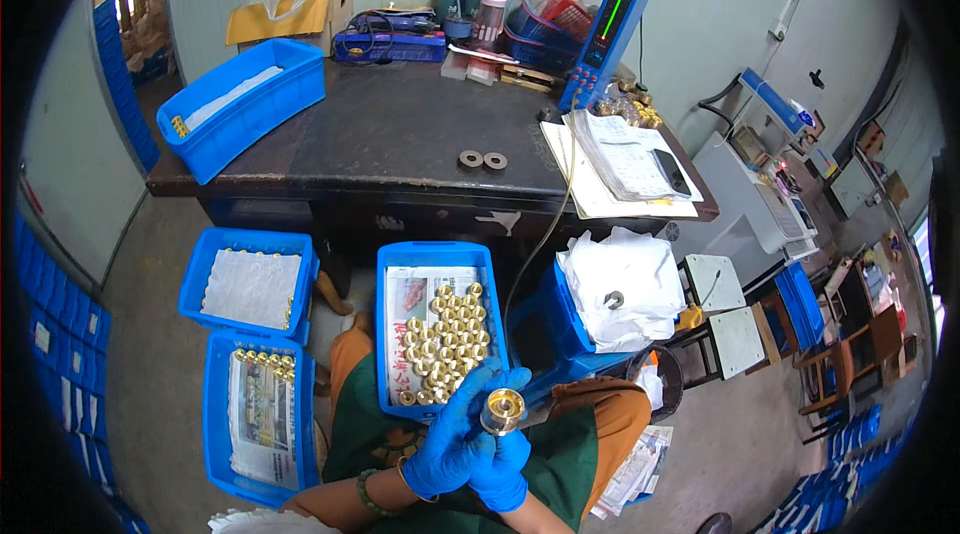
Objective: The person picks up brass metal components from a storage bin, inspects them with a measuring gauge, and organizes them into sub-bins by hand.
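Observation:
Above my lap, a round brass fitting with a hole in its centre is held between my blue-gloved hands. My left hand is closed, its fingers reaching up along the fitting's left side. Below the fitting, my right hand is closed around its lower part. A thin cable runs from the blue column gauge on the desk down toward my fingers, where its end is hidden. Just beyond my hands, a blue crate lined with newspaper holds several similar brass fittings.
At left stand two blue crates, one with a white sheet, one with newspaper and brass pieces. Two steel rings, papers and a long blue bin sit on the dark desk. A white-covered crate stands right.

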A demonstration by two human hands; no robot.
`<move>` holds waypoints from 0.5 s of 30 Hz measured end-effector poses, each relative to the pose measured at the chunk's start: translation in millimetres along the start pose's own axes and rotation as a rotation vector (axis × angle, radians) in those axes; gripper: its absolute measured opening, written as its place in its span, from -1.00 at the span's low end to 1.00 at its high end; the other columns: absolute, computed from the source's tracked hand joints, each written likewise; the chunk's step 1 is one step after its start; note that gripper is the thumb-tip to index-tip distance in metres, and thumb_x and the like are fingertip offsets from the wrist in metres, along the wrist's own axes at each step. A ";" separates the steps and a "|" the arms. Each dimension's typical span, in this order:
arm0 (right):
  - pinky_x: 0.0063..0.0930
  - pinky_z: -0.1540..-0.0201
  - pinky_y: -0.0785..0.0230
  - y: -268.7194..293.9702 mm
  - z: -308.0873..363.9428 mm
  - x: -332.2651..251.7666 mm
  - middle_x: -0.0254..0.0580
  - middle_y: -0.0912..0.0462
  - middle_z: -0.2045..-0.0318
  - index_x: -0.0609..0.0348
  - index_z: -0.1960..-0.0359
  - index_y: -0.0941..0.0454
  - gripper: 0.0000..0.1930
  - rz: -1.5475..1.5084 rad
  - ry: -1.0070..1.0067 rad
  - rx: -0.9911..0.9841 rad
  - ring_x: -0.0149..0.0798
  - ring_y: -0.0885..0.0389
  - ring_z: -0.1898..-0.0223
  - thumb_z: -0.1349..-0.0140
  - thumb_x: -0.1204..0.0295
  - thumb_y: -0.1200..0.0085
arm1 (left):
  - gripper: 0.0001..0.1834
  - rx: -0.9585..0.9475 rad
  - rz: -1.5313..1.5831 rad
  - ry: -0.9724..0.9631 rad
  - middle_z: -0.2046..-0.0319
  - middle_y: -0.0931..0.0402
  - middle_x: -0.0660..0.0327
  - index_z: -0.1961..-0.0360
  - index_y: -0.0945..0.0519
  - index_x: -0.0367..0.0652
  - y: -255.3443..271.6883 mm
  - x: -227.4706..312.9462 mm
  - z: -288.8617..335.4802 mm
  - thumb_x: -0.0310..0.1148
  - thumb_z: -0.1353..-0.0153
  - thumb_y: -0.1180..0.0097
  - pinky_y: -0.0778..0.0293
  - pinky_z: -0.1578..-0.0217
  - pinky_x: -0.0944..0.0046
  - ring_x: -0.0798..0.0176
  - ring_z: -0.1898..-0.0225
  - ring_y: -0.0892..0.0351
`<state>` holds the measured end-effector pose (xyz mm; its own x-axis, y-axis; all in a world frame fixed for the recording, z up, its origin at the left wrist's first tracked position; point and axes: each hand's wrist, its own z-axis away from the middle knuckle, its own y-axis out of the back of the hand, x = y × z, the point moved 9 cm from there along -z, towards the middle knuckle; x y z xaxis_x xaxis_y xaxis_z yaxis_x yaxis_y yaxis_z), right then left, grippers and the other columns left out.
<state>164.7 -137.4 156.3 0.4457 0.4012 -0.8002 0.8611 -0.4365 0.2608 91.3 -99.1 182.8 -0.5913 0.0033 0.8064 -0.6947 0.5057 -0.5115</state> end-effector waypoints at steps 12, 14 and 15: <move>-0.15 0.65 -0.25 -100.2 48.5 61.4 0.13 -0.45 0.69 0.20 0.47 -0.44 -0.85 0.125 -0.254 -0.641 0.10 -0.46 0.66 -0.17 0.38 0.01 | -0.42 0.510 -0.359 0.105 -0.12 -0.21 0.12 -0.20 -0.13 -0.30 144.3 -13.8 48.1 -0.44 -0.18 0.01 -0.20 -0.11 0.26 0.28 -0.12 -0.24; -0.17 0.64 -0.26 -115.4 60.7 57.0 0.10 -0.44 0.71 0.20 0.51 -0.44 -0.84 0.125 -0.217 -0.706 0.10 -0.46 0.67 -0.16 0.39 -0.01 | -0.47 0.737 -0.466 0.099 -0.02 -0.30 0.14 -0.11 -0.24 -0.31 205.9 -0.3 76.7 -0.46 -0.11 -0.08 -0.30 -0.02 0.31 0.32 -0.01 -0.33; -0.18 0.64 -0.27 -118.2 67.2 59.7 0.10 -0.44 0.71 0.20 0.52 -0.44 -0.84 0.114 -0.250 -0.719 0.09 -0.46 0.67 -0.15 0.40 -0.02 | -0.49 0.833 -0.640 0.091 0.04 -0.35 0.16 -0.07 -0.29 -0.31 232.1 15.3 93.7 -0.46 -0.08 -0.11 -0.33 0.01 0.32 0.33 0.03 -0.35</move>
<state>73.1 -116.1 41.4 0.5463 0.1543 -0.8233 0.7984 0.2012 0.5675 -117.3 -62.6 48.6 -0.0063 0.0273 0.9996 -0.9487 -0.3161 0.0026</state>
